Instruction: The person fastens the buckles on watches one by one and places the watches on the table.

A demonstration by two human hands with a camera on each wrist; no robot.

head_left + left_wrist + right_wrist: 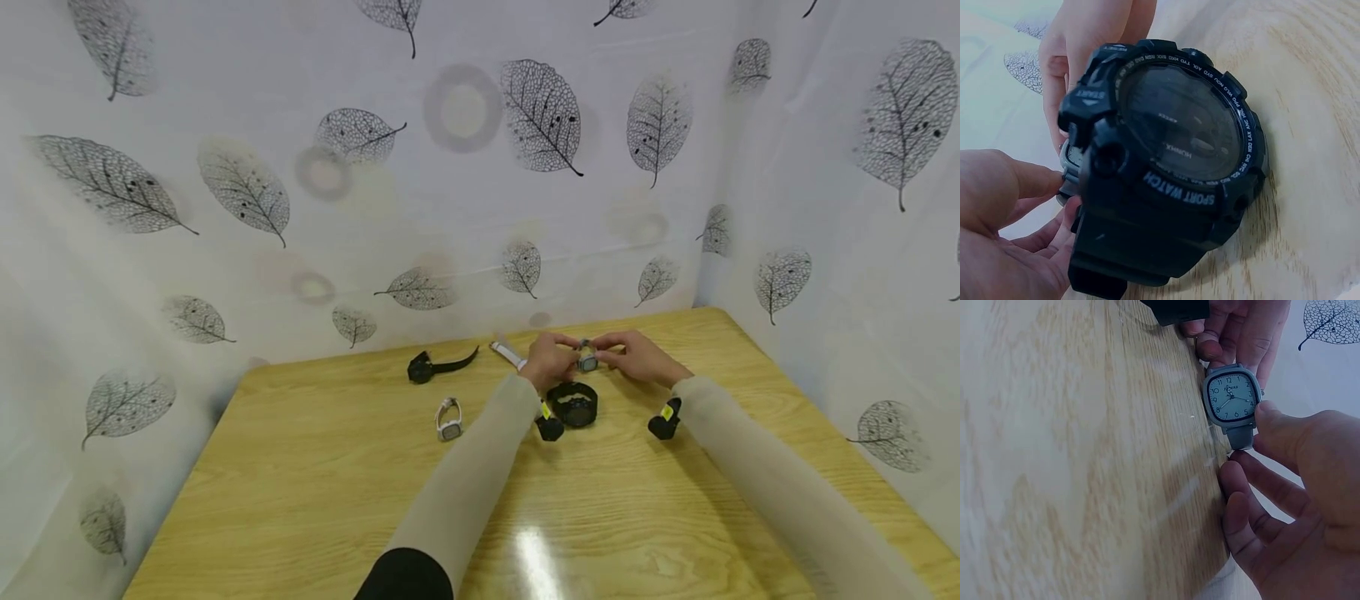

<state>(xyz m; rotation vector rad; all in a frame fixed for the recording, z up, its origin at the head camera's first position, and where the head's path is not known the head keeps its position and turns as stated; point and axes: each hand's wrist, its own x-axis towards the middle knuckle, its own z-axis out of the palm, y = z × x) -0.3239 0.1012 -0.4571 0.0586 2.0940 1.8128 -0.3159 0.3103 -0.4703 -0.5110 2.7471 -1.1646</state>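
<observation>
A small grey wristwatch (1232,397) with a rounded-square case and a numbered dial is between both hands near the table's back edge. My left hand (552,358) pinches one side of it, with fingertips at the strap end. From the other side my right hand (637,357) grips it, the thumb (1275,419) against the case and the fingers curled by the strap. Just in front of the hands stands a large black sport watch (577,408), untouched by the fingers. In the left wrist view this black watch covers much of the grey one (1072,159).
Left of the hands, a white watch (450,429) lies with its strap looped. Behind it a black watch (422,368) has its strap stretched out. A white strap (508,354) lies beside the left hand. A leaf-patterned curtain (465,208) hangs behind the wooden table (315,483).
</observation>
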